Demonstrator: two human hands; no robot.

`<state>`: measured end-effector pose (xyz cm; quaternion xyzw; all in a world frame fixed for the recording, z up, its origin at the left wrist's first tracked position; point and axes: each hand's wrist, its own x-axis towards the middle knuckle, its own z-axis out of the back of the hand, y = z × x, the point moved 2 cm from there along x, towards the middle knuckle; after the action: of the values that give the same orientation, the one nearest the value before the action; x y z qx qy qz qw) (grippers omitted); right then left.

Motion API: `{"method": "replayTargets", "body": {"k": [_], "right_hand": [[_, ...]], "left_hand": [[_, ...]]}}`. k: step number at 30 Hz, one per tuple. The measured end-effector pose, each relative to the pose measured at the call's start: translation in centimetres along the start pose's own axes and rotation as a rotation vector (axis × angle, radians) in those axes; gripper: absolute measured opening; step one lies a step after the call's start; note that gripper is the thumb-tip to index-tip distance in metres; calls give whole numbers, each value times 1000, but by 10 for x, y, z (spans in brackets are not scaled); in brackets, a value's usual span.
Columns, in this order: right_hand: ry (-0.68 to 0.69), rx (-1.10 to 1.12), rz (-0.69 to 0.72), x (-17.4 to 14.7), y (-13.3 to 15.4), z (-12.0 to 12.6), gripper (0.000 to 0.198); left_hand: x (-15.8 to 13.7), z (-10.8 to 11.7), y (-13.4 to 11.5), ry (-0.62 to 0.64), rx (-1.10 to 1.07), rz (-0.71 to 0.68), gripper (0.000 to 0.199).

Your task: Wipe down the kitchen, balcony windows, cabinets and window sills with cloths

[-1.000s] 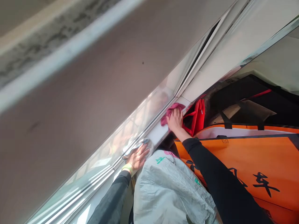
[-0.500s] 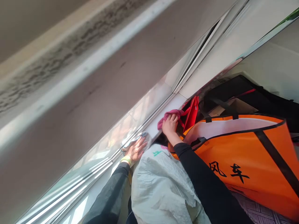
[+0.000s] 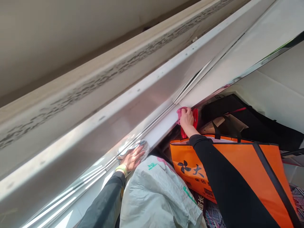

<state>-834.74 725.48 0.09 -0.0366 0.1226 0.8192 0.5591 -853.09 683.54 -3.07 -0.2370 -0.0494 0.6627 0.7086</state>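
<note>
At the sill's edge (image 3: 165, 127), crumpled pink cloth (image 3: 180, 114) is gripped by the right hand (image 3: 187, 118); the left hand (image 3: 133, 159) is spread flat.

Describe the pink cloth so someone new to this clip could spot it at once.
Start at the big orange bag on the right. Just above its upper left corner, at the upper end of the white sill, the right hand holds a crumpled cloth. Its pink sets it apart from the bright red item beside it.
</note>
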Motion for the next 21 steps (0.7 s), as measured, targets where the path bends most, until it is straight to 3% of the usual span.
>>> {"method": "replayTargets", "body": {"k": [3, 6, 11, 16, 18, 21], "right_hand": [[-75, -83, 246, 19, -1, 18, 52], [-18, -186, 329, 28, -2, 10, 56], [48, -91, 97, 20, -10, -21, 62], [131, -18, -151, 11, 6, -18, 54], [195, 9, -157, 2, 27, -12, 54], [291, 85, 4, -28, 65, -4, 59]], "left_hand": [[0, 2, 0, 3, -28, 26, 69], [-1, 3, 0, -8, -46, 25, 74], [-2, 1, 1, -17, -15, 11, 66], [0, 0, 3, 14, 1, 25, 61], [1, -1, 3, 18, -7, 17, 59], [2, 2, 2, -8, -34, 2, 57]]}}
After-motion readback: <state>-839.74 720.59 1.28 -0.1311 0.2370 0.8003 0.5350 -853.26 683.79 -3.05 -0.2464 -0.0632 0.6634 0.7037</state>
